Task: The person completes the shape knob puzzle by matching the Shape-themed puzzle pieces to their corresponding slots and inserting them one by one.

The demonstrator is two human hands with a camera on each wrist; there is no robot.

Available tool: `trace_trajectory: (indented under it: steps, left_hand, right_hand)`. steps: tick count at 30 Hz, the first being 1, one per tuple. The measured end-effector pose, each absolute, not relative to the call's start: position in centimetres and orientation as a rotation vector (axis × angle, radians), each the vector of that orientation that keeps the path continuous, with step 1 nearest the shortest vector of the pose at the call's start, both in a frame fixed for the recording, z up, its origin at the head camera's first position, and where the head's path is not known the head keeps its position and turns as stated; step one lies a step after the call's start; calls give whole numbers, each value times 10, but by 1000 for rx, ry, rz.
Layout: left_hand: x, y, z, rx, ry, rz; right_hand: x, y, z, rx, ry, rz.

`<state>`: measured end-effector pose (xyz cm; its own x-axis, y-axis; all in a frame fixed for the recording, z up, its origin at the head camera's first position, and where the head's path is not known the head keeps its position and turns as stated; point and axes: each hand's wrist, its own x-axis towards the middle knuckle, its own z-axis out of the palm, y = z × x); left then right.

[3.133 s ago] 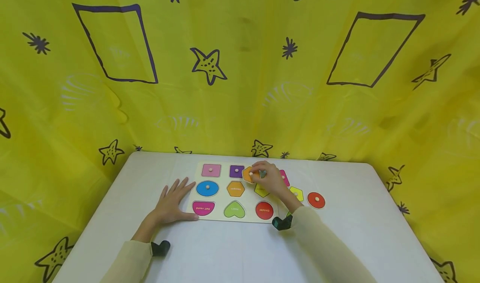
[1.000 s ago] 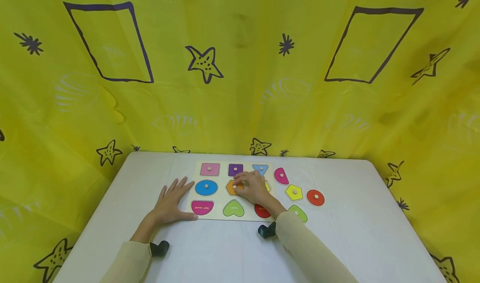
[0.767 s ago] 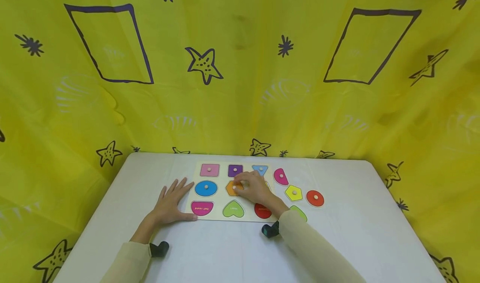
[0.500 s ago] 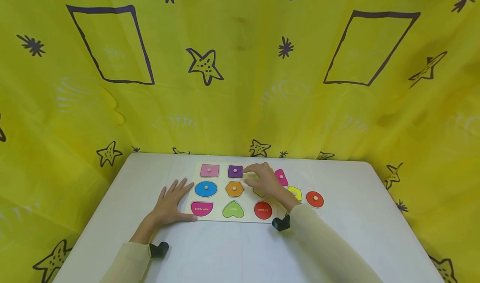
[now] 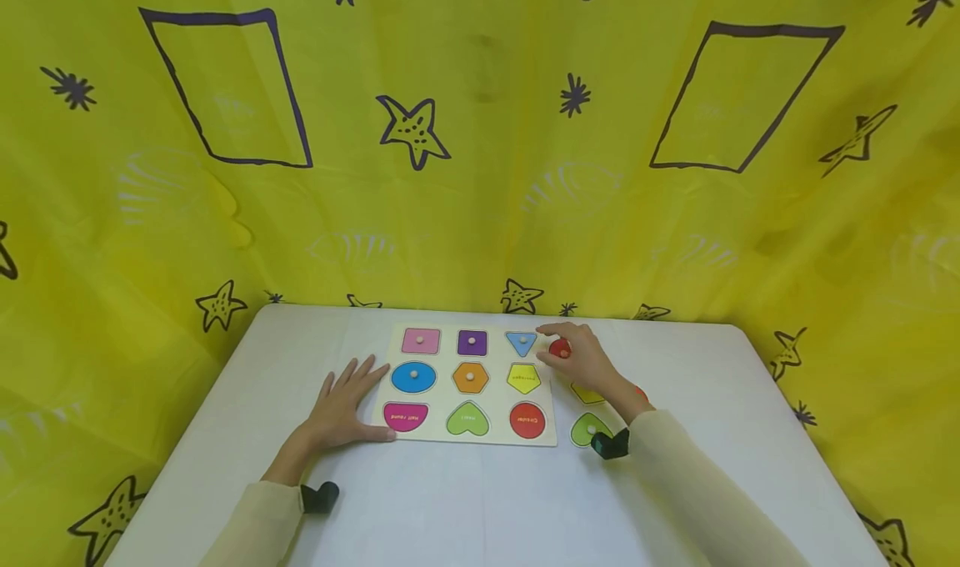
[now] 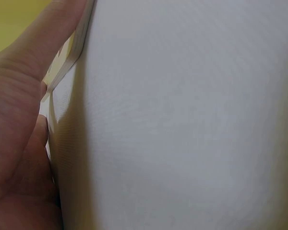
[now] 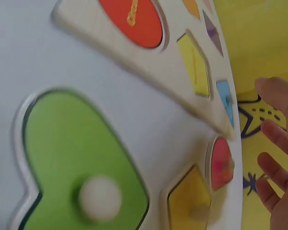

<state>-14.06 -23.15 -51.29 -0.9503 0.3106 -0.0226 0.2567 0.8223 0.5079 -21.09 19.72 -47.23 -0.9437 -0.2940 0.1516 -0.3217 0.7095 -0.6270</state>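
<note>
Looking down from the head view, I see my right hand (image 5: pixel 583 362) hovering over the pink teardrop piece (image 5: pixel 559 348), which lies loose on the white surface (image 5: pixel 465 500) just beside the right edge of the puzzle board (image 5: pixel 471 383). The fingers (image 5: pixel 551 330) arch loosely above the piece's knob, and I cannot tell whether any fingertip touches it. In the right wrist view the fingers (image 7: pixel 277 139) hang spread and relaxed, apart from the pink piece (image 7: pixel 221 163), grasping nothing.

My left hand (image 5: pixel 343 407) lies flat on the surface with its fingers straight and splayed, thumb against the board's near left corner. The left wrist view shows the thumb (image 6: pixel 48 43) lying along the board's edge (image 6: pixel 69 55).

The board carries a pink square (image 5: pixel 421 341), purple square (image 5: pixel 472 343), blue triangle (image 5: pixel 521 343), blue circle (image 5: pixel 413 377), orange hexagon (image 5: pixel 470 377), a yellow recess (image 5: pixel 523 378), a magenta half round (image 5: pixel 406 416), a green heart recess (image 5: pixel 468 420) and a red circle recess (image 5: pixel 527 420).

Loose on the surface to the right lie a yellow pentagon piece (image 5: pixel 587 395), partly under my wrist, a green piece (image 5: pixel 587 429) near my sleeve, and a sliver of a red piece (image 5: pixel 640 394).
</note>
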Motion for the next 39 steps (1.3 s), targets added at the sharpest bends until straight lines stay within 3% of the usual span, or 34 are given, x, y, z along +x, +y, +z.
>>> trace_trajectory:
  steps: [9, 39]
  left_hand:
    - [-144, -231, -511, 423, 2891, 740]
    - [-140, -231, -511, 452, 2906, 777]
  right_hand:
    - [-201, 235, -479, 328, -2950, 1087]
    - [-173, 286, -512, 414, -2934, 1131]
